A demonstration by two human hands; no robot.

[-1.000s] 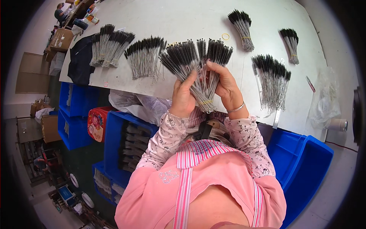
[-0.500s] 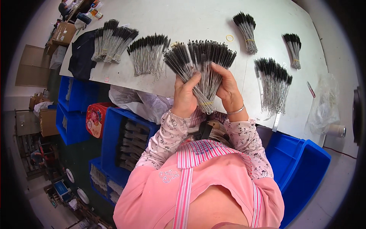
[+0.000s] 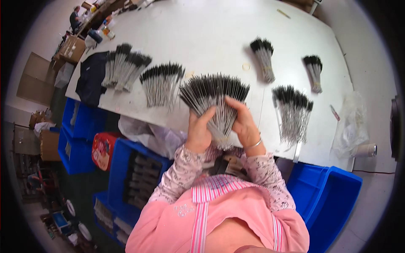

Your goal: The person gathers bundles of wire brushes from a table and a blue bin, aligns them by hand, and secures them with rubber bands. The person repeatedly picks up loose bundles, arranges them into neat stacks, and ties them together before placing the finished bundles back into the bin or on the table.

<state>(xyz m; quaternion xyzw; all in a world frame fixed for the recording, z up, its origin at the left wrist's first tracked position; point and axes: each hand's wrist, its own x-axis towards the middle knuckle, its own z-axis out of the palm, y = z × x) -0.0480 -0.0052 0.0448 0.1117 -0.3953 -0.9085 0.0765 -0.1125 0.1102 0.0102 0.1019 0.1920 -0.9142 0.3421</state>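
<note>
A bundle of slim twisted-wire brushes with black bristles (image 3: 215, 87) is spread into a fan between my two hands at the table's front edge. My left hand (image 3: 200, 131) is closed round its left side, thumb lying across the wires. On the other side my right hand (image 3: 244, 125) grips it, its thumb pressed on the stems just below the bristles. The bristle ends point away from me, and the looped wire ends gather close to my body. Something pale yellow, blurred, circles the stems near that end.
Loose brushes (image 3: 162, 84) and banded bundles (image 3: 126, 69) lie to the left on the white table (image 3: 202, 38). To the right are more loose brushes (image 3: 292, 114), two bundles (image 3: 264, 61), a small knife (image 3: 335, 112) and a plastic bag (image 3: 351, 126). Blue bins (image 3: 325, 189) stand below.
The fan had a gap between two clumps; now its bristle ends form one even spread. The whole view has shifted, so table and hands appear lower. Both hands keep their hold.
</note>
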